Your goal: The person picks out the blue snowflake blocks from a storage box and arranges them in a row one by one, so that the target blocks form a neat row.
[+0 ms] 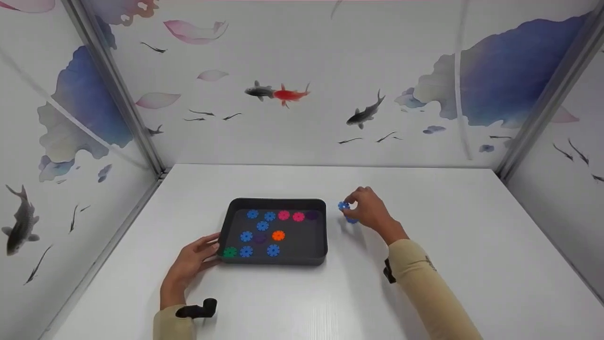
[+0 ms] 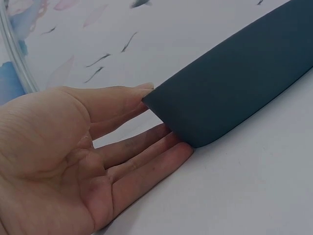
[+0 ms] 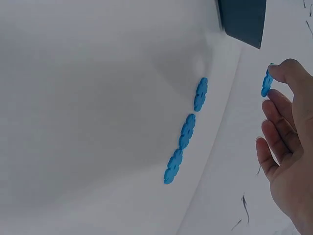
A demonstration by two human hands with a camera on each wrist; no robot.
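Your right hand [image 1: 373,210] pinches a blue notched disc [image 3: 267,84] above the worktop [image 1: 283,302], right of the tray [image 1: 278,260]; your left hand [image 1: 189,259] holds the tray's left end. The disc is probably light, stiff and slightly slick, so grip it by opposite edges.

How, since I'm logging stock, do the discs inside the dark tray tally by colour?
Blue discs: 6
Pink discs: 2
Purple discs: 2
Orange disc: 1
Green disc: 1
Total in the dark tray: 12
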